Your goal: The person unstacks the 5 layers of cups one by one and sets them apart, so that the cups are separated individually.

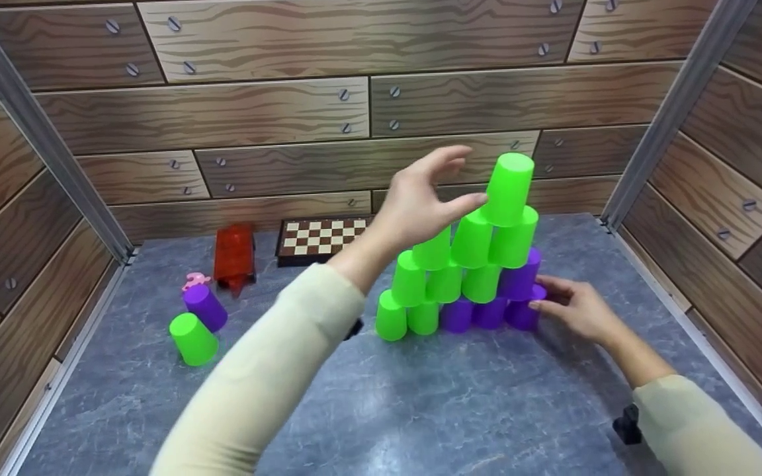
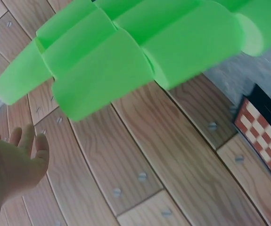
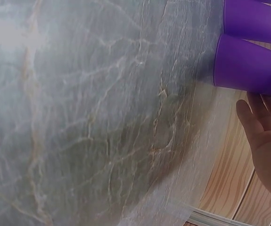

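A pyramid of upside-down green cups (image 1: 409, 281) and purple cups (image 1: 457, 316) stands right of centre, with a single green cup (image 1: 510, 188) on top. My left hand (image 1: 424, 198) hovers beside that top cup, thumb and fingers spread and curved around air. In the left wrist view, a gap separates the left hand (image 2: 20, 165) from the green cups (image 2: 104, 70). My right hand (image 1: 579, 307) touches the bottom-right purple cup (image 1: 520, 316), thumb at its front and fingers at its side. In the right wrist view, those fingers lie fairly straight against the purple cup (image 3: 248, 66).
At the left, a green cup (image 1: 194, 340) and a purple cup (image 1: 205, 307) stand upside down near a small pink object (image 1: 196, 281). Behind them lie a red translucent object (image 1: 235, 254) and a checkered board (image 1: 321, 237). Wood-patterned walls (image 1: 275, 109) enclose the grey marbled surface (image 1: 381, 410).
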The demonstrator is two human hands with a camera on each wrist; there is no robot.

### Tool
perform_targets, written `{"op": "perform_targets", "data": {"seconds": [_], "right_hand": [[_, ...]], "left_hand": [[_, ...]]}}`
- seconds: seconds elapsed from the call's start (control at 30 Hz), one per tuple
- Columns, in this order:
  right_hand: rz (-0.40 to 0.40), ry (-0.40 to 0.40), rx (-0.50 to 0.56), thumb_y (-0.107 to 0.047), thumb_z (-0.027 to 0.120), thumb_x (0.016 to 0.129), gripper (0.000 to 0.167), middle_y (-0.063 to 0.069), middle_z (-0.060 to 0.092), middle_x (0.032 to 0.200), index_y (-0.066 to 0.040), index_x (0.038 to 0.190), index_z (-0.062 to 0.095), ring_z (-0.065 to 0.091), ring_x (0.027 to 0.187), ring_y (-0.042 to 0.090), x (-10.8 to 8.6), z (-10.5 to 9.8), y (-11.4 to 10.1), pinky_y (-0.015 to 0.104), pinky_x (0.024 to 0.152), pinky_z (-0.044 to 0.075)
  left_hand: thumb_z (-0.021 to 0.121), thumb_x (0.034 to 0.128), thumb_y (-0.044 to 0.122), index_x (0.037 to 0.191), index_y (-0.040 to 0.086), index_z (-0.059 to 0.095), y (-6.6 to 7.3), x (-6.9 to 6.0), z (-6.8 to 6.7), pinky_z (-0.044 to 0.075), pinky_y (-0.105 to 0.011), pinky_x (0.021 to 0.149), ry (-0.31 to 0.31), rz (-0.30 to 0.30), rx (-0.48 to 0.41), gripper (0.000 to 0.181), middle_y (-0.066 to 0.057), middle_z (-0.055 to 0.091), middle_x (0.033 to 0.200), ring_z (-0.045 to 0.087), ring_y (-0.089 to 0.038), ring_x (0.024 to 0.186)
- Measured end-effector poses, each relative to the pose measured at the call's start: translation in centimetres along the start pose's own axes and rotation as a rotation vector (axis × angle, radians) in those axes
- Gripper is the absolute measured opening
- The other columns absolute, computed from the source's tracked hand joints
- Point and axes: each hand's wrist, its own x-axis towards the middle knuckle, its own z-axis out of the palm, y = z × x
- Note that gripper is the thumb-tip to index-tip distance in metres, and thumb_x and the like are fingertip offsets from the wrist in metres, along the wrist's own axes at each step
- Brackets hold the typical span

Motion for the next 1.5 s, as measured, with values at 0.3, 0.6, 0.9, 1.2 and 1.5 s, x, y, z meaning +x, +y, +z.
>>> {"op": "perform_targets", "data": {"seconds": [0.3, 0.6, 0.9, 1.2, 1.5], "right_hand": [[0.002, 0.001, -0.016, -0.021, 0.080, 0.098, 0.059, 0.026, 0.070, 0.130, 0.007, 0.145, 0.059, 0.069, 0.116, 0.035, 0.6, 0.3, -0.6, 0.018, 0.092, 0.053], [0.000, 0.003, -0.033, -0.023, 0.079, 0.098, 0.060, 0.027, 0.069, 0.132, 0.006, 0.147, 0.057, 0.068, 0.119, 0.039, 1.2, 0.0, -1.1, 0.019, 0.095, 0.052], [-0.001, 0.008, -0.038, -0.023, 0.079, 0.099, 0.060, 0.027, 0.068, 0.133, 0.006, 0.146, 0.058, 0.067, 0.119, 0.039, 0.6, 0.2, -0.5, 0.021, 0.096, 0.052], [0.000, 0.008, -0.033, -0.021, 0.078, 0.099, 0.059, 0.028, 0.069, 0.130, 0.009, 0.145, 0.057, 0.068, 0.115, 0.036, 0.0, -0.1, 0.0, 0.015, 0.089, 0.052], [-0.011, 0.008, -0.028, -0.021, 0.077, 0.100, 0.059, 0.030, 0.067, 0.132, 0.010, 0.146, 0.056, 0.068, 0.118, 0.040, -0.1, -0.1, 0.1, 0.012, 0.090, 0.051]], "left_hand": [[0.083, 0.0947, 0.031, 0.154, 0.018, 0.056, 0.8, 2.3, 3.1, 0.048, -0.023, 0.107, 0.001, -0.024, -0.040, 0.066, -0.002, 0.063, 0.148, 0.060, -0.014, 0.133], [0.079, 0.0985, 0.027, 0.156, 0.021, 0.055, 1.4, 3.0, 4.5, 0.051, -0.021, 0.098, 0.000, -0.042, -0.014, 0.062, 0.002, 0.062, 0.149, 0.063, -0.012, 0.126], [0.079, 0.0989, 0.021, 0.152, 0.016, 0.059, 1.6, 2.2, 4.3, 0.053, -0.020, 0.094, 0.029, 0.004, -0.032, 0.057, -0.002, 0.067, 0.141, 0.067, -0.013, 0.120], [0.080, 0.0979, 0.019, 0.153, 0.014, 0.057, 2.2, 0.4, 0.9, 0.053, -0.018, 0.096, 0.009, -0.005, -0.068, 0.060, -0.004, 0.061, 0.149, 0.065, -0.012, 0.122], [0.082, 0.0958, 0.015, 0.151, 0.012, 0.059, 1.8, -2.4, -3.5, 0.059, -0.023, 0.091, 0.044, 0.013, -0.114, 0.060, -0.006, 0.064, 0.141, 0.069, -0.016, 0.113]]}}
